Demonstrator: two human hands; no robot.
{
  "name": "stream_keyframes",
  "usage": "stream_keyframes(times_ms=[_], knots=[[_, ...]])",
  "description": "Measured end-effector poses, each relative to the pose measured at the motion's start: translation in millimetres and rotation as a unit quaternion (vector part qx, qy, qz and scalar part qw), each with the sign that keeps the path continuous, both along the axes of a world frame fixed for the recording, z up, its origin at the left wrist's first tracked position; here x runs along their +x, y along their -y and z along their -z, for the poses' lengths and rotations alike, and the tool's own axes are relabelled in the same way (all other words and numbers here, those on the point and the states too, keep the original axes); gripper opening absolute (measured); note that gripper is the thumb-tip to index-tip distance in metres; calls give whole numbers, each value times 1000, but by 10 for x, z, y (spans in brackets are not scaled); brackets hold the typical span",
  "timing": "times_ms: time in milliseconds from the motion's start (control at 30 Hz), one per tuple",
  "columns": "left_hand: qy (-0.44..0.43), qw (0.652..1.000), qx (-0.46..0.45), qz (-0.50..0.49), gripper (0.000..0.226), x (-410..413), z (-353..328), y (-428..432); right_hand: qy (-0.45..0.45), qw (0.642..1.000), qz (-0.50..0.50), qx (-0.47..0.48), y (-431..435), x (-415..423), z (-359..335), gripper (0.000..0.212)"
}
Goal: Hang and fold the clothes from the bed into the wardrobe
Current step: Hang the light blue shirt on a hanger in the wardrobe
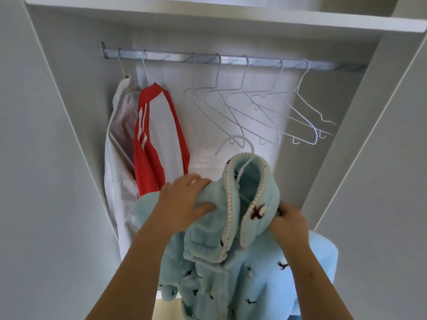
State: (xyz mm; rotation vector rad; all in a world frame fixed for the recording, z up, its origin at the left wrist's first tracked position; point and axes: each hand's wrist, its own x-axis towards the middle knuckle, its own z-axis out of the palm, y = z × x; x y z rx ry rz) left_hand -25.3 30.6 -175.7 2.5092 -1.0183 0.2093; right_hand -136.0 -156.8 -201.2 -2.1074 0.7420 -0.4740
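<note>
The person is holding a fluffy pale-blue fleece jacket (254, 273) up in front of the open wardrobe (69, 112), below the rail and not yet hung on it. The jacket is thick-piled and soft, scattered with small dark embroidered shapes, and its collar is edged with a row of little cream pompoms. A white hanger (240, 144) is sitting inside the neck, its curved hook sticking up above the collar — free of the rail.

The left hand (182, 199) is gripping the jacket's left shoulder, fingers curled over the top and thumb pressing into the fleece. The right hand (290, 224) is pinching the other side of the collar, fingers bunched on the fabric.

A ribbed silver metal rail (231, 60) is running across the wardrobe under a flat white shelf (277, 17). Thin white wire hangers (254, 112) are hanging empty along it, overlapping. At the left end two garments are hanging side by side — a smooth red-and-white top (157, 139) with striped sleeve, and a pale, slightly crinkled garment (120, 146).
</note>
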Motion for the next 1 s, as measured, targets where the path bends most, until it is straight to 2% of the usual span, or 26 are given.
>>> stream_keyframes(times_ms=[67, 167, 267, 333, 400, 467, 567, 600, 700, 800, 900, 1000], knots=[[-34, 995, -90, 23, 33, -50, 37, 28, 12, 1000, -13, -11, 34, -19, 8, 24], [-22, 985, -168, 22, 26, -98, 43, 51, 18, 999, -15, -46, 123, -37, 12, 10], [-75, 981, -180, 12, 16, -83, -3, 39, -26, 995, 1, -94, 219, -104, 8, 39], [-118, 977, -180, 10, 8, -81, -28, 21, -60, 993, 13, -103, 262, -181, 35, 47], [-118, 972, -201, -24, 11, -94, -31, 42, -117, 984, -2, -137, 268, -210, 77, 37], [-121, 963, -227, -80, 14, -111, -6, 105, -144, 975, -67, -152, 217, -186, 85, 26], [-116, 967, -183, -132, 7, -155, 49, 202, -102, 977, -183, -29, 113, -161, 57, 3], [-119, 972, -154, -133, 6, -160, 53, 213, -88, 978, -191, 9, 95, -168, 57, 4], [-150, 979, -66, -126, 9, -131, 22, 223, -74, 984, -162, 13, 113, -196, 106, 24], [-107, 983, -18, -151, 21, -96, 80, 239, -89, 985, -146, 19, 110, -178, 135, 48], [-126, 967, -142, -173, 14, -120, 163, 252, -98, 988, -101, 61, 115, -152, 133, 73], [-192, 919, -273, -210, 15, -152, 235, 239, -85, 991, -38, 101, 210, -125, 176, 65]])
